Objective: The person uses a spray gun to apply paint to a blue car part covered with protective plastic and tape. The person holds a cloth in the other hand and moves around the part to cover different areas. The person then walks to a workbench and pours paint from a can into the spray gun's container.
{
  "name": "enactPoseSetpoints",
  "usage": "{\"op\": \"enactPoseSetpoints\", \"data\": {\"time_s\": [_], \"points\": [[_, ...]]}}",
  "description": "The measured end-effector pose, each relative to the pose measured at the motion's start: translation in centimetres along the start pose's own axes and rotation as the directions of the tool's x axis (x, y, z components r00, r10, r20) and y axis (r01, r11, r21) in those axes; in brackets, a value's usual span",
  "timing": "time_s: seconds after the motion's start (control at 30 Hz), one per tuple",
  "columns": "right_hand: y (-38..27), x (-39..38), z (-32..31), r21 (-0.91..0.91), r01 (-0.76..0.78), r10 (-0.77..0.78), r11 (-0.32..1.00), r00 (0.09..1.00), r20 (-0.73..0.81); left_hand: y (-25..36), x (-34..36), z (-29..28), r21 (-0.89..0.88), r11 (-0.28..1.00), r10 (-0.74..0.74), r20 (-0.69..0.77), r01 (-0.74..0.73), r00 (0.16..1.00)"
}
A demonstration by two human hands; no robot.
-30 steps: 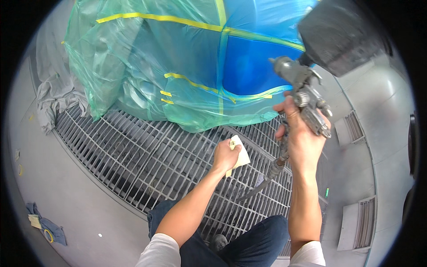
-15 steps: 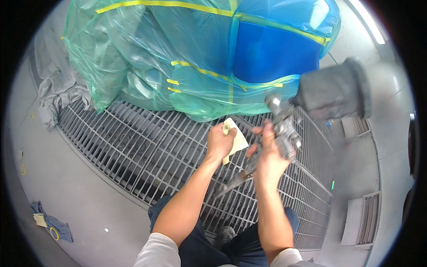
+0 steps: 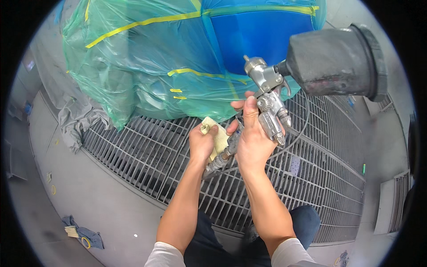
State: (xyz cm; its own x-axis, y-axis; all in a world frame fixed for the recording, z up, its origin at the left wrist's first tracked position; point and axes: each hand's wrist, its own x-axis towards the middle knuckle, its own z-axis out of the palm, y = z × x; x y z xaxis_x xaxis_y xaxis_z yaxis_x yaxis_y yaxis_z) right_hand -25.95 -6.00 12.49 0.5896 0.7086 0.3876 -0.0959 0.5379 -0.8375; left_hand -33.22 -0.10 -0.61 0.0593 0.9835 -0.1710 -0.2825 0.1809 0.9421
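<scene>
My right hand [image 3: 255, 140] is closed round the handle of a metal spray gun [image 3: 270, 95], its thumb pressed along the back of the body. A large dark paint cup [image 3: 333, 61] sticks out from the gun to the right, lying on its side. Below the handle hangs the hose fitting [image 3: 218, 163]. My left hand [image 3: 202, 141] grips a folded pale yellow cloth [image 3: 220, 139] just left of the gun. Beyond both hands stands a large object wrapped in green plastic film [image 3: 151, 84], with a bare blue panel [image 3: 251, 38] framed by yellow tape.
Metal floor grating [image 3: 142, 155] lies under my hands, and a thin air hose [image 3: 293, 144] loops over it. Grey sheeting [image 3: 82, 118] is bunched at the left. A blue-grey rag [image 3: 89, 236] and a yellow tape roll [image 3: 86, 242] lie on the floor at the lower left.
The spray gun has come nearer and risen in view, its cup now higher and sharper. My left hand has shifted left with the cloth. The wrapped object sits higher and further left.
</scene>
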Motion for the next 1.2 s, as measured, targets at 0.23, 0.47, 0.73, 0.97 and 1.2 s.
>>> {"op": "enactPoseSetpoints", "data": {"time_s": [0.23, 0.47, 0.73, 0.97, 1.2], "points": [[4.4, -2.7, -3.9, 0.027, -0.224, 0.225, 0.974, 0.953, -0.204, 0.5, -0.7, -2.2, 0.142, 0.990, 0.023, -0.097, -0.009, 0.995], [5.6, -3.8, -5.0, 0.235, -0.119, 0.151, 0.965, 0.981, -0.125, 0.2, -1.1, -2.0, 0.244, 0.969, 0.052, -0.092, -0.028, 0.994], [7.8, -2.7, -8.6, 0.174, -0.174, 0.219, 0.969, 0.934, -0.283, -0.1, -2.6, -1.9, 0.419, 0.908, 0.063, -0.089, -0.020, 0.994], [6.0, -1.9, -9.9, 0.271, -0.242, 0.263, 0.931, 0.964, -0.042, -0.9, -2.8, -0.6, 0.431, 0.902, 0.061, -0.064, -0.027, 0.996], [4.6, -1.2, -11.4, 0.188, -0.342, 0.359, 0.921, 0.931, -0.068, -1.6, -2.3, 0.9, 0.501, 0.865, 0.056, -0.060, -0.019, 0.997]]}}
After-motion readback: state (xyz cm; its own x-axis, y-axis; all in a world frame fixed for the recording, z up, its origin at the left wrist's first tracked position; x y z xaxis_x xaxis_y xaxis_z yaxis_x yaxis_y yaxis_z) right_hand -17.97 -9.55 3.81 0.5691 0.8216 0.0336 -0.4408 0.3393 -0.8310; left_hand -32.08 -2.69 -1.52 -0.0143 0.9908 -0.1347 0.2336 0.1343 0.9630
